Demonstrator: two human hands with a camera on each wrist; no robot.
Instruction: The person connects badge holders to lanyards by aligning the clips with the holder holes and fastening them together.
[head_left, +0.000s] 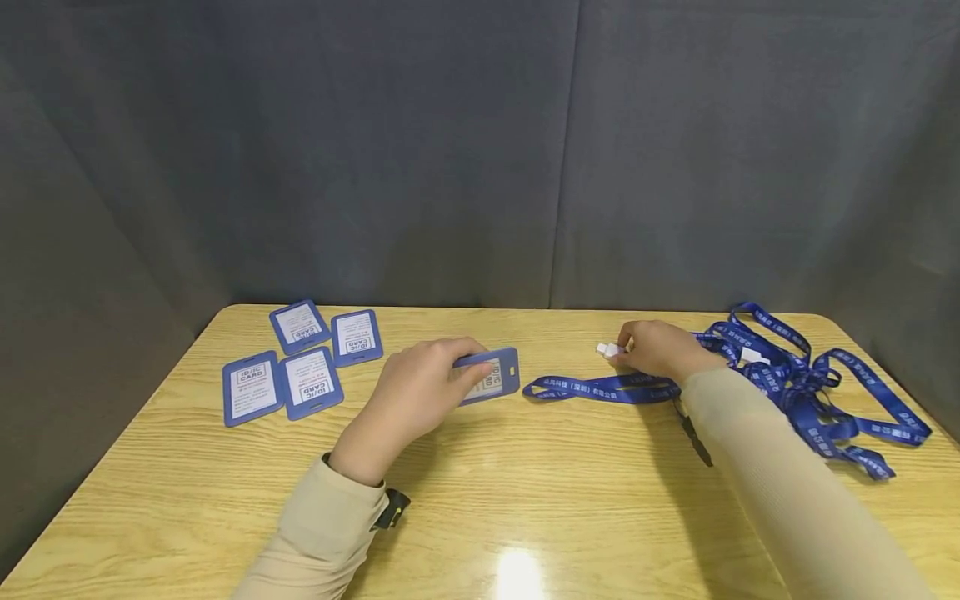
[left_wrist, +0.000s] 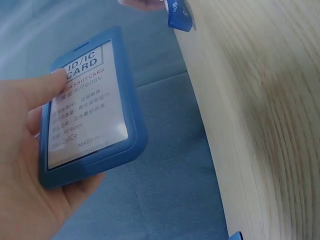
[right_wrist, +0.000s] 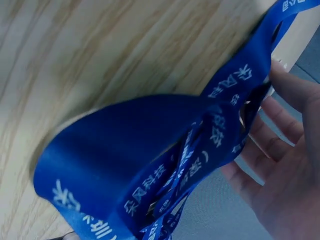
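Observation:
My left hand pinches a blue card holder above the table, thumb on its printed face. The left wrist view shows the holder close up, its slot end pointing up and away. Over to the right, my right hand pinches the white plastic clip of a blue lanyard. The strap of that lanyard stretches left along the table. Seen from the right wrist, the thumb and fingers are beside the printed lanyard, and the clip is mostly hidden.
Several blue card holders lie flat at the table's back left. A tangled pile of blue lanyards with white clips spreads over the right side. A black buckle lies below the right forearm. Grey curtain hangs behind the wooden table.

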